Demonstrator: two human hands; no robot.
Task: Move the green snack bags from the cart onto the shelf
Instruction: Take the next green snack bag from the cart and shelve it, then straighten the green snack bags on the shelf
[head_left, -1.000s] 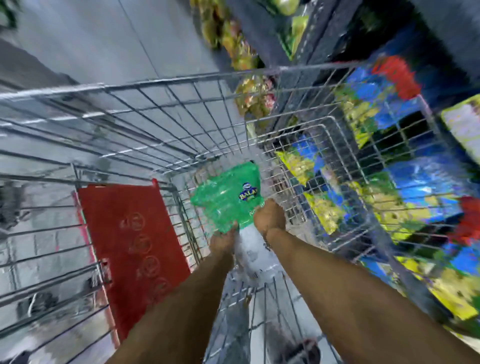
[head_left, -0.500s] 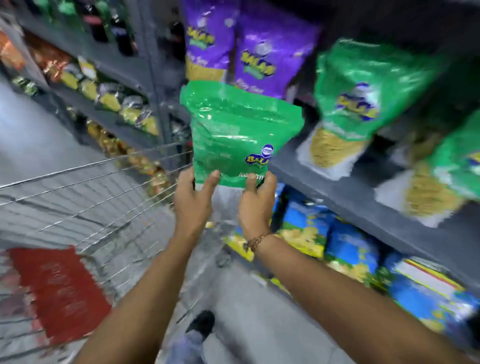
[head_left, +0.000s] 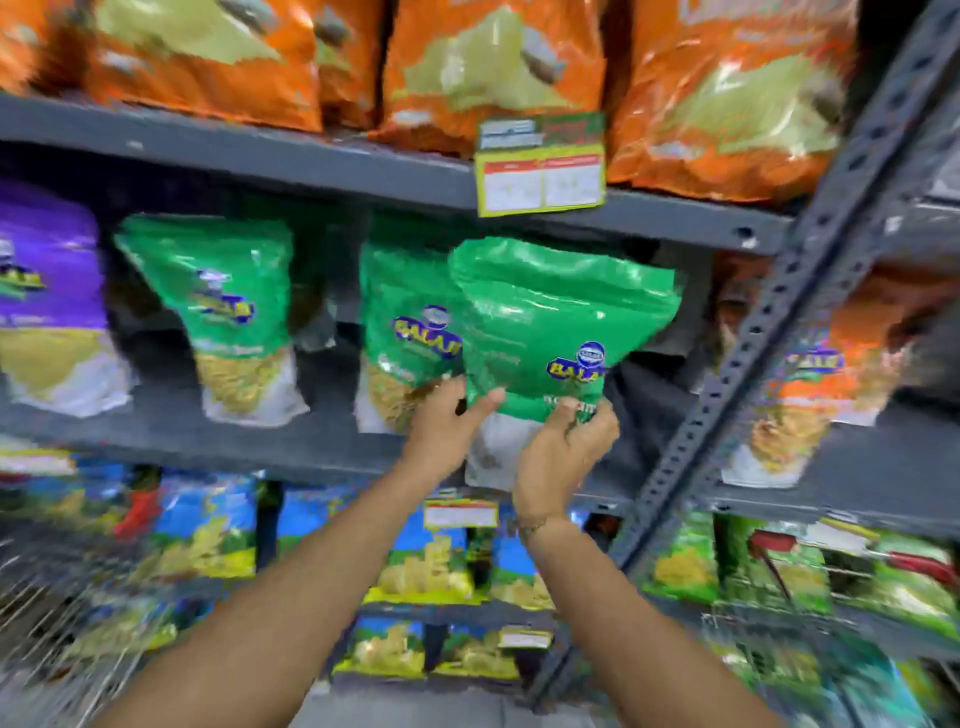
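cart: wire mesh, bottom left corner, blurred.
left hand: on lower left edge of the held green bag, thumb across the front, other fingers behind it; closed on the bag.
right hand: on the bag's bottom right, fingers curled round the lower edge, pinching it.
held green bag: upright, slight tilt, up at the middle shelf level; overlaps the right side of a green bag already standing there. Can't tell if its base touches the board yet.
middle shelf: grey metal board. Left to right: purple bag, green bag, second green bag partly hidden by the held one.
upright post: perforated grey steel, slanting across on the right; orange bag beyond it.
price tag: yellow-green, clipped to the board edge above the held bag.
top shelf: row of orange bags.
lower shelves: blue and yellow packs, blurred.
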